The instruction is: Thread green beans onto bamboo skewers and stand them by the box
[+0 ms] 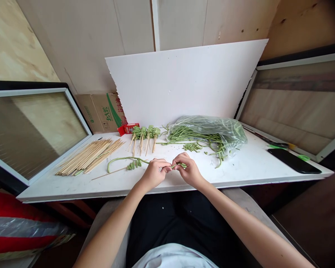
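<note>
Many bare skewers [89,157] wait at left, a few loaded skewers [145,134] lie behind, your left hand [153,173] and right hand [190,172] both pinch a bean [175,165] above the bench [240,169] front edge, and the bag [212,131] looks largely full: early stage, I judge.

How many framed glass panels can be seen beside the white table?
2: one glass panel stands at the left end of the table, the other at its right end, behind the black phone. More may lie outside the view.
</note>
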### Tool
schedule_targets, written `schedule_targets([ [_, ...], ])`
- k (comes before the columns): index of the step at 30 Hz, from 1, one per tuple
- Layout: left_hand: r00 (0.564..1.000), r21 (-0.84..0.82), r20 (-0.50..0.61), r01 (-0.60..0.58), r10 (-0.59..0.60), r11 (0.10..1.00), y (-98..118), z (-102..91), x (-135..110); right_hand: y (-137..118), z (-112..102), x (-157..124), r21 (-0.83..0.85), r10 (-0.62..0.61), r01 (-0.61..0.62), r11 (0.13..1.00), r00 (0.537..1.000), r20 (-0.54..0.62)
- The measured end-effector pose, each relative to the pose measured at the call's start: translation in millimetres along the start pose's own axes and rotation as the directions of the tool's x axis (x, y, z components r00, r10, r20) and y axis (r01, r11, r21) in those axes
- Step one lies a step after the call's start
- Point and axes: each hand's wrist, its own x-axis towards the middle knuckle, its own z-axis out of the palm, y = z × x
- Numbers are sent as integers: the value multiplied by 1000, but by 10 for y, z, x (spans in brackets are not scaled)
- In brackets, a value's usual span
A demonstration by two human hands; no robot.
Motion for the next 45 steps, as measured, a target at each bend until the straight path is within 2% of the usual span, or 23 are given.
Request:
schedule_targets([
  [6,1000,-105,7,7,-6,994,44,-6,13,106,48,-20,214,111,-111,970,994,12],
  [10,999,-156,3,35,-36,987,16,-4,14,78,45,-3,390,200,-198,899,979,36],
  [12,997,-188,-18,68,-73,980,-8,-21,17,42,-15,32,417,244,-230,879,970,20],
  [14,996,-199,-39,76,-85,977,-14,-50,26,42,-122,79,330,243,-221,918,970,-24],
  [17,996,-153,-65,44,-55,987,15,-89,43,174,-316,129,74,201,-193,978,971,-127],
  [20,996,-116,-64,56,-64,992,26,-89,43,424,-462,111,-176,210,-240,955,962,-175],
  [24,994,-110,-14,105,-108,988,-36,-48,23,683,-515,17,-433,279,-292,853,956,-94],
  [27,993,-87,8,114,-114,990,-76,-28,13,719,-501,-18,-477,318,-276,834,948,7],
  [29,993,-74,16,115,-114,991,-85,-24,11,702,-504,-9,-447,365,-311,839,930,38],
  [32,994,-78,23,108,-106,991,-85,-21,11,672,-544,34,-342,434,-411,845,901,-12],
  [36,993,-77,40,110,-107,991,-90,-6,6,574,-589,110,-162,434,-439,884,898,-68],
  [38,992,-73,34,124,-122,990,-93,3,0,454,-564,141,-58,423,-423,904,906,-9],
  [42,985,-68,25,172,-171,983,-87,18,-14,140,-397,156,85,326,-354,931,915,236],
  [45,982,-79,48,187,-184,979,-68,24,-17,2,-245,126,76,253,-274,959,944,213],
])
